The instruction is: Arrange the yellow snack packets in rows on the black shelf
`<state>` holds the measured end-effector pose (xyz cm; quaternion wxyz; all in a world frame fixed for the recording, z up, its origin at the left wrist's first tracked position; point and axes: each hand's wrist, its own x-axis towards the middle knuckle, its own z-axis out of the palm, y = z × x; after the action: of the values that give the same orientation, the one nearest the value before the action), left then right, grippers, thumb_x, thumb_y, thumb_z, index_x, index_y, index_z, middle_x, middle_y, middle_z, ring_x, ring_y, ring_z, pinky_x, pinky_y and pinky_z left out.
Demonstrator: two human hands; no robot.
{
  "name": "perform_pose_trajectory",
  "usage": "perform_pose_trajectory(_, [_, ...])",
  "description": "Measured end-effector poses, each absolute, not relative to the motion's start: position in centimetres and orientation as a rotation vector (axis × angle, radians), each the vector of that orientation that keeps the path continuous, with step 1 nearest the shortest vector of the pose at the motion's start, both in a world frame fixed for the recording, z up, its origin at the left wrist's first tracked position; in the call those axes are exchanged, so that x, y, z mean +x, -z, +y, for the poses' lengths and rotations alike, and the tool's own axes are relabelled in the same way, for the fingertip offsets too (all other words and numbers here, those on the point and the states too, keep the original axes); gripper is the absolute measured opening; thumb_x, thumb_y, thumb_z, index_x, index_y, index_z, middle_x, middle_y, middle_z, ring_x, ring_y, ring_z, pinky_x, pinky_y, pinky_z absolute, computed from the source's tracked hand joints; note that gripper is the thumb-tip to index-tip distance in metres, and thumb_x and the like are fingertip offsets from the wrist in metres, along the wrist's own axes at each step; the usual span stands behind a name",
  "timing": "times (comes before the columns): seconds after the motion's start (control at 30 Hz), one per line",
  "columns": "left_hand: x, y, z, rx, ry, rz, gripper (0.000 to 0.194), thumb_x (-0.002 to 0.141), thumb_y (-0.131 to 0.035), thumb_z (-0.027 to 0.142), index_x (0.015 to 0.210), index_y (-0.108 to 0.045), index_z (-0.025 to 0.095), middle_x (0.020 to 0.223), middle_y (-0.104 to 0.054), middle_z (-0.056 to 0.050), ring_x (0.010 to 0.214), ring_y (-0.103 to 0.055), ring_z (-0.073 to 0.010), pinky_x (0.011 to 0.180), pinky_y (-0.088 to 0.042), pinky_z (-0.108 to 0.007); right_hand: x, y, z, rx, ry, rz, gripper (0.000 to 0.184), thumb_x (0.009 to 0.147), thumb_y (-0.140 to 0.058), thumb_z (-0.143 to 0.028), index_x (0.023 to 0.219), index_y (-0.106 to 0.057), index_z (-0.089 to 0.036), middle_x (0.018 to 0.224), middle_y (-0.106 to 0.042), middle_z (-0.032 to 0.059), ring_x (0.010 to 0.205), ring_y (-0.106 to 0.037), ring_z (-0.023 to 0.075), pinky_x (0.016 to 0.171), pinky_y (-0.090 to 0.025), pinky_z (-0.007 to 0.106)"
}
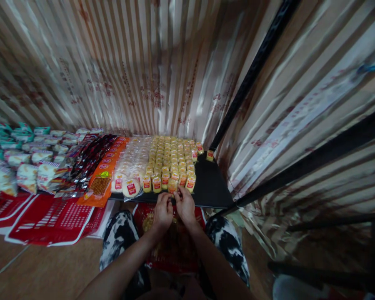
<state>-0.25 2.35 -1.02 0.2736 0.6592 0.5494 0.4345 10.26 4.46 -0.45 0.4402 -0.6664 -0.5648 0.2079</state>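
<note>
Packets in yellow wrapping [171, 158] stand in tight rows on a black shelf [210, 181], and one front packet [172, 186] sits close to its near edge, at the fingertips. The right hand [186, 206] has bent fingers against that packet; the left hand [163, 212] is half curled just beside it. Whether either one pinches anything, I cannot tell. A push from behind, or knuckles catching the row, could tip this packet over the edge into the red basket [200, 213] below. Crowding is the likelier cause of neighbours toppling, since they stand nearly touching. Slick film on the round white packs [131, 189] could let those slide too. As for writing, the yellow packets carry red labels whose print is too small to read. Pale circles on the orange bag [111, 160] and red characters on the striped sheeting [162, 62] are likewise illegible; no brand is readable.
</note>
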Motion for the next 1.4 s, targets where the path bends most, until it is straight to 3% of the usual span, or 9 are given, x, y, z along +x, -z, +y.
perform_pose_trajectory(0.23, [-0.2, 1.2, 3.4, 1.824, -1.056, 1.52, 0.038, 0.075, -0.042, 0.006, 0.107, -0.062, 0.013, 0.119, -0.055, -0.013, 0.111, -0.055, -0.021, 0.101, -0.044, -0.038, 10.1, 0.4, 4.8, -1.702, -0.425, -1.425, 0.039, 0.084, -0.046, -0.032, 0.115, -0.061, -0.013, 0.108, -0.064, 0.0135, 0.1, -0.056, 0.0232, 0.093, -0.042, 0.037])
perform_pose_trajectory(0.5, [-0.3, 1.6, 3.9, 1.987, -0.985, 1.501, 0.049, 0.076, -0.037, 0.003, 0.119, -0.058, 0.014, 0.129, -0.051, -0.013, 0.117, -0.052, -0.0207, 0.102, -0.044, -0.037, 9.9, 0.6, 5.3, -1.648, -0.509, -1.378, 0.038, 0.082, -0.043, -0.028, 0.114, -0.059, -0.016, 0.103, -0.063, 0.0111, 0.08, -0.058, 0.0191, 0.082, -0.048, 0.035])
perform_pose_trajectory(0.63, [-0.1, 2.9, 3.9, 2.087, -0.982, 1.502, 0.045, 0.08, -0.038, 0.007, 0.12, -0.057, 0.01, 0.129, -0.05, -0.015, 0.123, -0.046, -0.0233, 0.107, -0.039, -0.04, 10.0, 1.1, 5.0, -1.619, -0.479, -1.375, 0.041, 0.082, -0.041, -0.027, 0.117, -0.056, -0.014, 0.108, -0.06, 0.0139, 0.086, -0.058, 0.0205, 0.084, -0.048, 0.037])
perform_pose_trajectory(0.83, [0.1, 3.4, 3.6, 2.198, -0.961, 1.501, 0.049, 0.082, -0.039, 0.007, 0.129, -0.049, 0.013, 0.128, -0.05, -0.017, 0.121, -0.047, -0.0242, 0.101, -0.044, -0.043, 10.7, -0.1, 5.3, -1.668, -0.337, -1.429, 0.043, 0.087, -0.033, -0.025, 0.124, -0.054, -0.017, 0.109, -0.06, 0.0121, 0.102, -0.055, 0.0224, 0.092, -0.044, 0.038])
perform_pose_trajectory(1.1, [0.6, 3.3, 3.8, 2.255, -0.974, 1.577, 0.049, 0.083, -0.038, 0.006, 0.13, -0.048, 0.015, 0.125, -0.052, -0.016, 0.12, -0.048, -0.0241, 0.098, -0.047, -0.04, 10.8, -1.3, 7.0, -1.663, -0.392, -1.505, 0.043, 0.086, -0.035, -0.022, 0.121, -0.059, -0.019, 0.1, -0.058, 0.0105, 0.09, -0.056, 0.0196, 0.082, -0.048, 0.032])
perform_pose_trajectory(1.4, [0.7, 3.3, 4.4, 2.358, -0.886, 1.612, 0.047, 0.087, -0.038, 0.01, 0.133, -0.044, 0.016, 0.124, -0.054, -0.015, 0.119, -0.051, -0.0232, 0.095, -0.049, -0.036, 11.3, -1.4, 7.5, -1.599, -0.431, -1.531, 0.043, 0.084, -0.036, -0.019, 0.119, -0.061, -0.022, 0.099, -0.06, 0.009, 0.093, -0.055, 0.0195, 0.087, -0.048, 0.034])
